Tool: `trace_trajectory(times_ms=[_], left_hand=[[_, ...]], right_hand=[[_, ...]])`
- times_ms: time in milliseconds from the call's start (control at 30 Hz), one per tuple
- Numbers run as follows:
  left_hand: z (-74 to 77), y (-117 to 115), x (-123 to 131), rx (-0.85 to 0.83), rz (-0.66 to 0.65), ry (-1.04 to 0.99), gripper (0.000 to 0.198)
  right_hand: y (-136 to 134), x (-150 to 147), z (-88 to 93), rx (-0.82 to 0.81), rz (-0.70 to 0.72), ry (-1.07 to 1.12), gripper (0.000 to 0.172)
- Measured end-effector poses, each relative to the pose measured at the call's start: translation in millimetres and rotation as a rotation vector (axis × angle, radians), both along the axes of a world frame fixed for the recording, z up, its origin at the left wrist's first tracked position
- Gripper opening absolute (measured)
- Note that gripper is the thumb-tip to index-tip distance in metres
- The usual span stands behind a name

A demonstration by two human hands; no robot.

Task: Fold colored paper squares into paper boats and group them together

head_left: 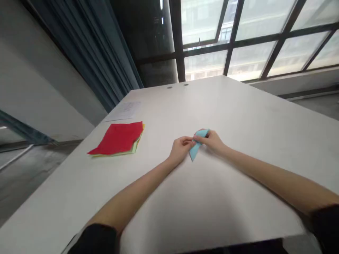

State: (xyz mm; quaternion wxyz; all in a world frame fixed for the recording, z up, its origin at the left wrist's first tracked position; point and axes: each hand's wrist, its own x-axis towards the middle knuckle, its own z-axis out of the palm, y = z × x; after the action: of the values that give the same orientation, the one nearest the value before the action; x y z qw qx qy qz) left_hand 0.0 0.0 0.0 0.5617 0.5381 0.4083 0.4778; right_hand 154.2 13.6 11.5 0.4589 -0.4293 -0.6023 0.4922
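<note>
A small piece of folded light-blue paper (195, 151) is held between my two hands, just above the white table. My left hand (181, 149) pinches its left side with thumb and fingertips. On the other side, my right hand (209, 141) grips the upper part, its thumb lying across the front. One pointed end of the paper hangs down toward me, and another corner sticks up past the right fingers. The folds in the middle are partly hidden by my fingers.
A stack of coloured paper sheets, with red paper (120, 137) on top and green and yellow edges beneath, lies to the left on the white table (238, 113). Behind it is a printed white sheet (124, 110). A blue curtain (90, 42) and windows stand beyond.
</note>
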Motion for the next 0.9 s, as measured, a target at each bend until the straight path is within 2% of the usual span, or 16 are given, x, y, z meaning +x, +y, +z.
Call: trace_trajectory(times_ms=[167,500,700,900], left_hand=[[-2.7,0,-1,-0.014,0.020,0.063,0.030],[-2.4,3,-3,-0.018,-0.042,0.191,0.029],[-4.9,4,-3,0.022,-0.044,0.282,0.028],[-4.8,3,-3,0.037,-0.068,0.283,0.030]], right_hand=[[-1,2,1.6,0.013,-0.078,-0.004,0.028],[9,8,-4.4,0.069,-0.164,0.062,0.033],[14,13,-5.0,0.059,-0.193,0.105,0.031],[15,14,-5.1,0.078,-0.213,0.084,0.032]])
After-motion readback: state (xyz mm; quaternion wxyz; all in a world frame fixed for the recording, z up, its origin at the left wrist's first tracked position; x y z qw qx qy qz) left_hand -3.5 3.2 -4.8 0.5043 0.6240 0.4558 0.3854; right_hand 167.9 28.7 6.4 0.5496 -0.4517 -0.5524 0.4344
